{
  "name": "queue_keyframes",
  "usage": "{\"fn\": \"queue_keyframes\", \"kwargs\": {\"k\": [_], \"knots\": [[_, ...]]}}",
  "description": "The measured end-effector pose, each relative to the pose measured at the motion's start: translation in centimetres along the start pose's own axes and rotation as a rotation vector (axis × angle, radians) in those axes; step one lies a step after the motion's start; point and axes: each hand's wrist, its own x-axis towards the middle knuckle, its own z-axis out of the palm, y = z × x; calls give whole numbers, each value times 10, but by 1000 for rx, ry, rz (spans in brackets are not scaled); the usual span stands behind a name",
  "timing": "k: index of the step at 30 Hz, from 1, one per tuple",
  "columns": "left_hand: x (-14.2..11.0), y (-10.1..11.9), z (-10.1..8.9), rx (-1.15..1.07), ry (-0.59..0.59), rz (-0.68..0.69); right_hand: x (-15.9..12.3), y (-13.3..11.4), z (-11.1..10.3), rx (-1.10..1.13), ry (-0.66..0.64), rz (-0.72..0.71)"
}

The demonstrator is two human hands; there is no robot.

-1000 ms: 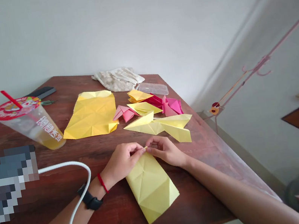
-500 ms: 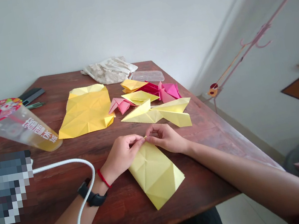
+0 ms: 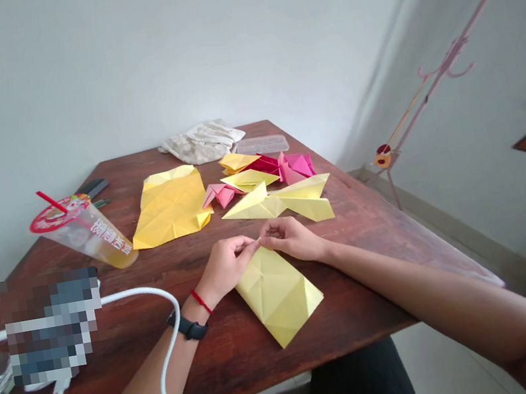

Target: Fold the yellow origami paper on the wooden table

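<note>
A folded sheet of pale yellow paper (image 3: 281, 291), marked with creases, lies at a slant near the table's front edge. My left hand (image 3: 228, 263) pinches its far corner between thumb and fingers. Close beside it, my right hand (image 3: 293, 238) grips the same corner from the right, and the two thumbs nearly meet there. The small fold under the fingertips is mostly hidden. Just beyond my hands rests a pale yellow folded paper piece (image 3: 288, 201) with pointed flaps.
Behind are a creased orange-yellow sheet (image 3: 173, 205), a pink folded paper (image 3: 222, 194) and magenta folded papers (image 3: 301, 165). A drink cup (image 3: 92, 235) with a red straw stands left. A white cable (image 3: 167, 347) loops over my left forearm. A crumpled cloth-like bundle (image 3: 206, 140) lies at the back.
The camera view has shifted, bringing a clear bottle into sight at the left. Both hands keep their pinch on the paper's far corner, with little visible movement.
</note>
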Motion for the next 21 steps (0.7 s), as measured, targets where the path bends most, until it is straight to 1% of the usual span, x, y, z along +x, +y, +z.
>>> {"fn": "queue_keyframes", "kwargs": {"k": [4,11,21], "knots": [[0,0,0,2,3,-3,1,2,-2,41,-41,27],[1,0,1,-26,-7,12,3,5,-3,80,-49,33],[3,-6,1,-71,41,-47,3,3,-6,98,-40,16]]}}
